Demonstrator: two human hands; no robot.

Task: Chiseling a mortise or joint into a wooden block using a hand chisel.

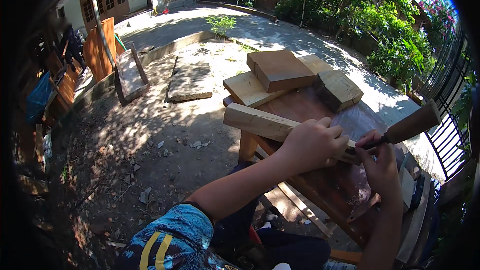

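A long pale wooden block (261, 122) lies slantwise over the near side of a brown table (297, 101). My left hand (316, 144) is closed over its right-hand part, fingers curled down the far side. Just to the right, my right hand (381, 162) pinches the dark metal shank of a chisel close to the wood. The chisel's thick wooden handle (414, 123) points up and to the right, away from the block. My fingers and the wood hide the chisel's cutting edge, so I cannot tell whether it touches the block.
Cut blocks sit on the table: a brown one (281, 70), a pale one beneath it (250, 89) and a dark-sided one (338, 90). A concrete slab (191, 81) lies on the ground ahead. Boards lean at the left, where another person (74, 45) stands. A metal gate (446, 115) is at right.
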